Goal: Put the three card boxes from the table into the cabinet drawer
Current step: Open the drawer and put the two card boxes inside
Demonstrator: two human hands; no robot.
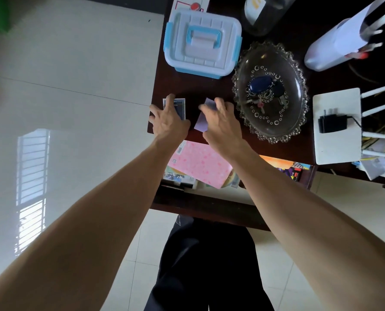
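Note:
Two card boxes lie on the dark wooden table (187, 86) near its front left corner. A dark blue card box (179, 107) with a white border is under my left hand (168, 118), whose spread fingers rest on it. A pale purple card box (201, 122) is under my right hand (219, 118), fingers curled over its top edge. Whether either box is gripped or lifted I cannot tell. Below the table edge the cabinet drawer (200, 194) stands pulled out, with a pink patterned box (198, 163) and other printed packs inside. A third card box is not clearly visible.
A white and blue lidded storage box (201, 41) stands behind the hands. To the right sit a glass dish (297, 122) with keys, a white router (337, 126) with a black adapter, and a dark bottle (263, 12). Pale tiled floor lies to the left.

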